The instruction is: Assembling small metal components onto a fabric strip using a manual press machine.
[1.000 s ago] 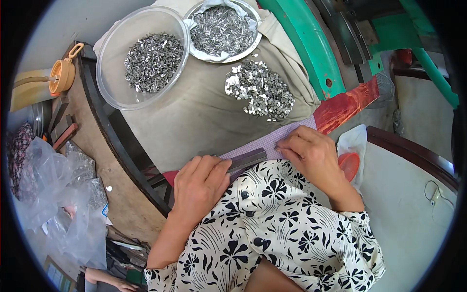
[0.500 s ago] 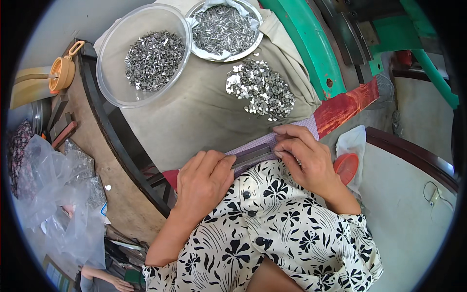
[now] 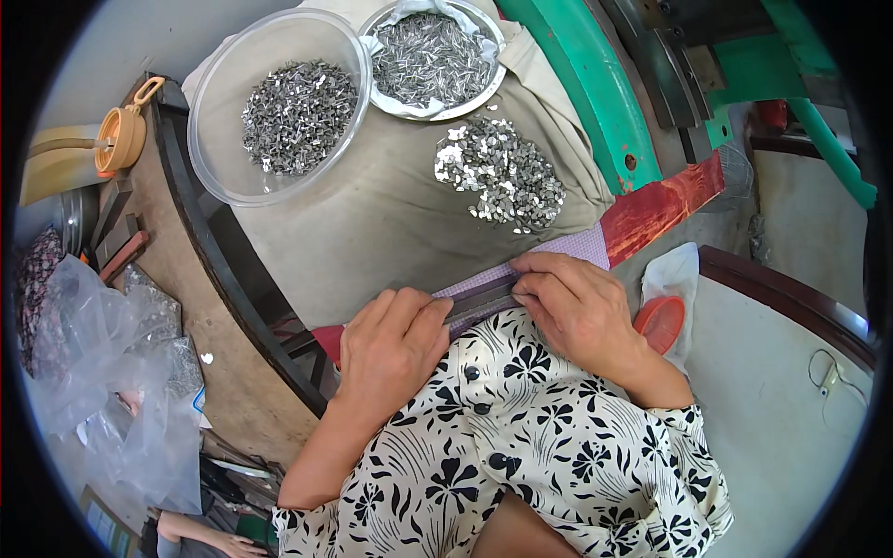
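Note:
A narrow dark grey bar [image 3: 481,302] lies along the near edge of the cloth, just in front of my patterned shirt. My left hand [image 3: 389,346] is closed round its left end, fingers curled over it. At the other end, my right hand [image 3: 579,309] pinches with thumb and fingertips; whether a small part is also between them is hidden. Beneath the bar runs a purple checked cloth [image 3: 584,246]. Beyond my right hand, a loose heap of small flat silvery metal pieces [image 3: 507,177] is spread on the grey-brown cloth [image 3: 372,214].
A clear plastic bowl [image 3: 200,121] of small metal parts stands far left. Beside it, a lined metal bowl [image 3: 502,79] holds pin-like pieces. Green machinery [image 3: 595,102] rises at far right. A red basket [image 3: 661,323] hangs right. Plastic bags [image 3: 121,372] and another person's arm [image 3: 209,537] appear left.
My right hand has shifted slightly left along the bar, and its fingers have drawn together. My left hand stays almost in place.

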Motion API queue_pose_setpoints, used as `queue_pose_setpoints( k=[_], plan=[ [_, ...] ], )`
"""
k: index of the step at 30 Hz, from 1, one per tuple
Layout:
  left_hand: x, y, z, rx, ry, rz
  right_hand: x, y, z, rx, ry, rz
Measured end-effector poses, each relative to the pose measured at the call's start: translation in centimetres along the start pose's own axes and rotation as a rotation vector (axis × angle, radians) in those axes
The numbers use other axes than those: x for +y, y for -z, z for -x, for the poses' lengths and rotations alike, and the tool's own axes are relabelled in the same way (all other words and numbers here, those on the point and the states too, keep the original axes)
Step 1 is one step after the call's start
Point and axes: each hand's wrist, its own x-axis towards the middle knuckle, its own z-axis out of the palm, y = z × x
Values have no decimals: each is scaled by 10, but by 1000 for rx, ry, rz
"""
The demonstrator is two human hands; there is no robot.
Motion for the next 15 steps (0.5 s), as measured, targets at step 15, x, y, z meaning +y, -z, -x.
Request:
queue_pose_setpoints(
  k=[15],
  plan=[
    [-2,5,-2,-40,29,-16,23,-7,0,25,87,-23]
  ],
)
